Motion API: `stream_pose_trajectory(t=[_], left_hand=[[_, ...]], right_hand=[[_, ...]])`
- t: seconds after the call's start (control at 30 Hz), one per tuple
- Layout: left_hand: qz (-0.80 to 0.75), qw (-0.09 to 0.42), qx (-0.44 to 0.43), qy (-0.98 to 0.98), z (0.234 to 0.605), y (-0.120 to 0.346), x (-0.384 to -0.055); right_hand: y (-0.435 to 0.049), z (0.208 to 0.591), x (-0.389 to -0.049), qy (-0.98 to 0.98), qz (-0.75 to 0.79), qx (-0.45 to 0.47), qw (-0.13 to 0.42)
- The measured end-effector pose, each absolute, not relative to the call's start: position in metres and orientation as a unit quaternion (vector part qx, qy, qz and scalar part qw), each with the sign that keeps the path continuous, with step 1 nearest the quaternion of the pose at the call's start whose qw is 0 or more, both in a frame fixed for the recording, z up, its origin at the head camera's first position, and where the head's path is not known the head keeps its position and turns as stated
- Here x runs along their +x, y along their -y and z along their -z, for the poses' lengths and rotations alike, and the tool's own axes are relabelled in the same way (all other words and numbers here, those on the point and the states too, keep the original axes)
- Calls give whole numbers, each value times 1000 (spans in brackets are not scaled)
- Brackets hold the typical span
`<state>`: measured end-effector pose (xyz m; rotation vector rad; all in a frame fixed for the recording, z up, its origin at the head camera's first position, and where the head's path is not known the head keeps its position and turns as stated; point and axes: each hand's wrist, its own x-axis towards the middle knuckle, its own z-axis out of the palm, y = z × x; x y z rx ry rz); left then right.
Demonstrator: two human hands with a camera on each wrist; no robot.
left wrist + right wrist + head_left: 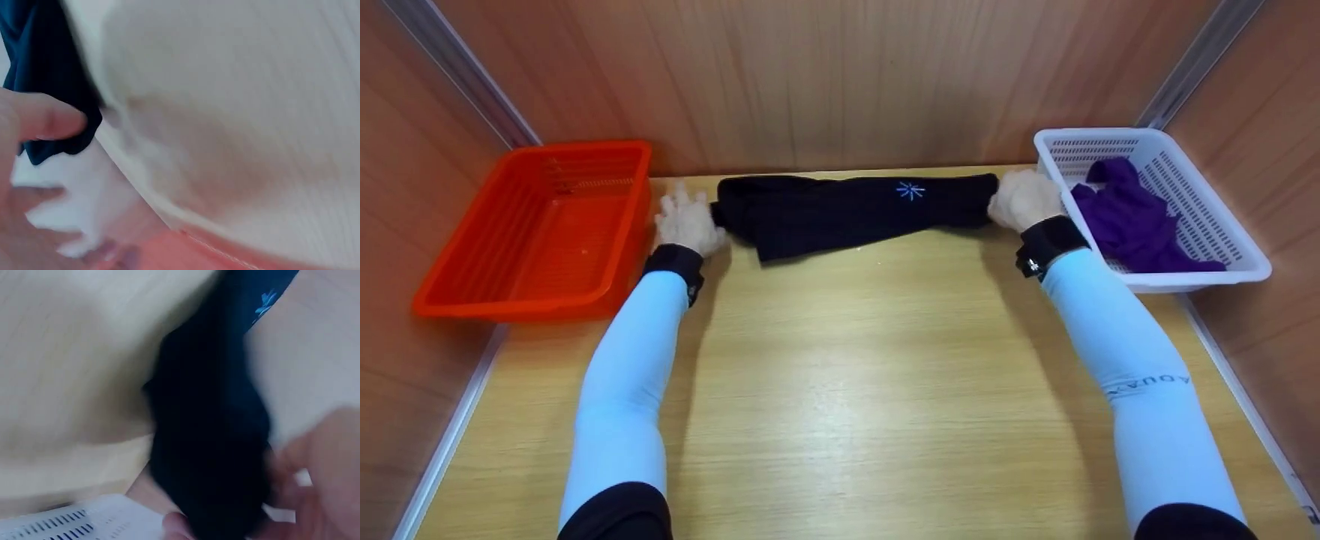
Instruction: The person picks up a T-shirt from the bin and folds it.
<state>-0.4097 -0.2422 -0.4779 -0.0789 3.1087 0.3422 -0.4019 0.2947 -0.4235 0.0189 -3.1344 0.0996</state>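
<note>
A black garment (840, 214) with a small pale starburst print stretches sideways along the back of the table, bunched into a long strip. My right hand (1026, 199) grips its right end with curled fingers. In the right wrist view, the dark cloth (208, 416) hangs between the fingertips and thumb. At the other end, my left hand (690, 221) has its fingers spread. The left wrist view shows the thumb (56, 118) against the edge of the dark cloth (50, 73), with the other fingers apart from it and blurred.
An orange basket (607, 296) stands just left of my left hand. On the right, a white basket (1185, 281) holds a crumpled purple cloth (1132, 217). Wood-grain panels (840, 82) enclose the table (847, 390) at the back and both sides.
</note>
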Motion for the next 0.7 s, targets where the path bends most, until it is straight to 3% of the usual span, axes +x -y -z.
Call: stream_pose_trajectory(t=[0.13,0.23,0.37,0.5,0.7], left_hand=[[-149,-9,68,-987,487,220,-417],[-194,-14,47,-980,489,203,-424],[-203,-12,-45,-978,488,196,-427],[-205,-20,-76,-976,483,211,-424],[-262,-119,-147,-946,434,241,-432]], right_hand=[[-284,442,-410,989,-49,114,-77],[-272,468,-412,985,-63,131,-91],[-258,494,-412,989,-47,126,-57],[-254,503,-412,990,-24,139,-11],[-262,492,-411,995,-11,92,33]])
